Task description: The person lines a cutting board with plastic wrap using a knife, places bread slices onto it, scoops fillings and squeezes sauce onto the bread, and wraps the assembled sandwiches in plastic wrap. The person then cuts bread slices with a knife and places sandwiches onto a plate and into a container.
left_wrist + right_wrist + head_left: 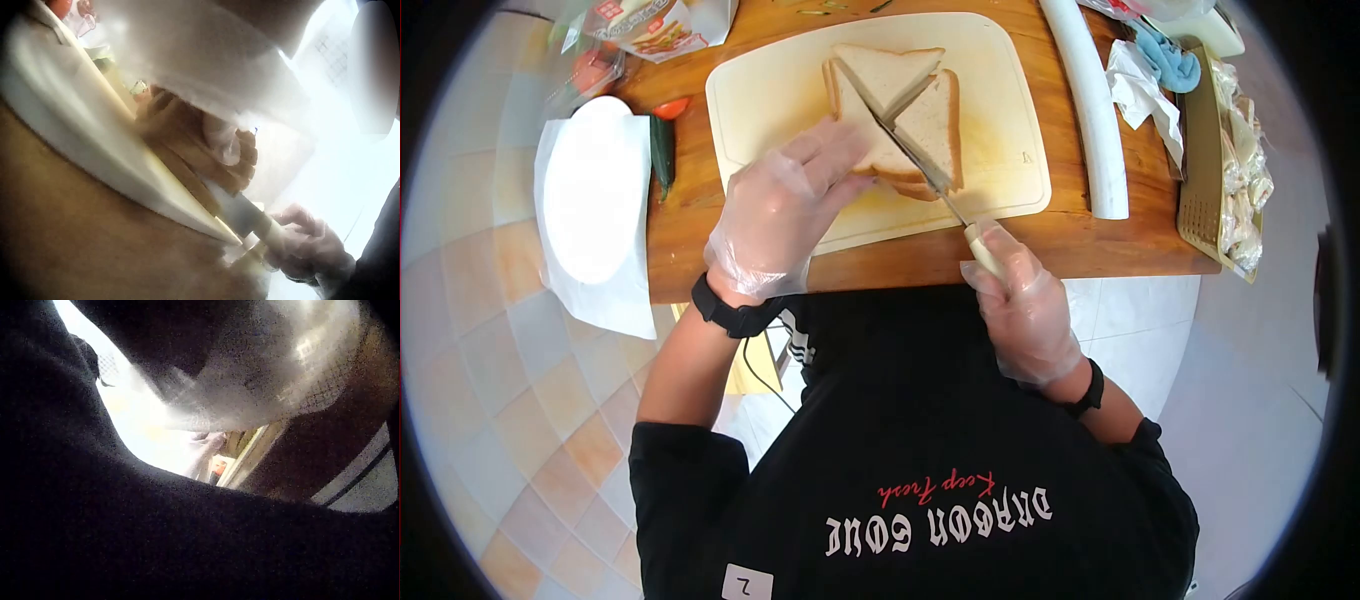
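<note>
A white-bread sandwich [930, 120], cut along diagonals, lies on the cream cutting board [1000, 130]. A knife [922, 162] runs diagonally over it, its blade in a cut between pieces. My gloved right hand [1025, 300] grips the knife's pale handle at the board's near edge. On the sandwich's left, my gloved left hand [785, 200] holds a piece, fingers over the top and thumb by the near crust. The left wrist view shows the stacked layers of the sandwich [187, 147] beside the knife blade [240, 212]. Dark cloth and a blurred glove [250, 381] fill most of the right wrist view.
Left of the board are a white oval plate [595, 195] on paper, a cucumber piece [662, 155] and a red piece [670, 109]. A white roll [1090, 110], a blue cloth [1168, 60] and a basket [1200, 180] of wrapped items stand at the right.
</note>
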`<state>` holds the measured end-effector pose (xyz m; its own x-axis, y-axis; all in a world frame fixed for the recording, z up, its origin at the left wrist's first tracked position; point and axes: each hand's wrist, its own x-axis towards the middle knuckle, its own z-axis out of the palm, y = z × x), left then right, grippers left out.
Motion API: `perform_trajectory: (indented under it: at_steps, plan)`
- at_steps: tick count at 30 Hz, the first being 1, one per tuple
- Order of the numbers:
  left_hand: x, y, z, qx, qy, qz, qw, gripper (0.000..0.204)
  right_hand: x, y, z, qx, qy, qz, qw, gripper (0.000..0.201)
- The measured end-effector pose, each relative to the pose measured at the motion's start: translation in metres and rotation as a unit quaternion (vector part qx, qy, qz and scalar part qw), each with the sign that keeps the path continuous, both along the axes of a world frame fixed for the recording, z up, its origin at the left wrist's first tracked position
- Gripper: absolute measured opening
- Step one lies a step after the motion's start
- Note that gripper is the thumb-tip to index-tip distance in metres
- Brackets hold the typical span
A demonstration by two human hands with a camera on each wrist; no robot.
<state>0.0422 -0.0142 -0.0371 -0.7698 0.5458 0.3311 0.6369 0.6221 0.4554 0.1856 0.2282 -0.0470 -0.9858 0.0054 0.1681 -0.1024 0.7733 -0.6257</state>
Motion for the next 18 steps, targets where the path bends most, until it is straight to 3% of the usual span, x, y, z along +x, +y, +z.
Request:
perform_trajectory:
  at_steps: [6,14,18]
  plan:
    - [0.0,0.004,-0.001,0.009,0.032,-0.004,0.999,0.033,-0.01,-0.007,-0.003,-0.04,0.0,0.003,0.999,0.041]
    - [0.0,0.006,0.003,-0.003,0.014,0.037,0.999,0.035,-0.037,-0.019,0.023,-0.051,-0.135,0.029,0.989,0.045]
    - [-0.003,0.002,-0.003,0.021,0.029,0.021,0.999,0.03,-0.034,-0.016,0.022,-0.045,-0.097,0.048,0.993,0.043]
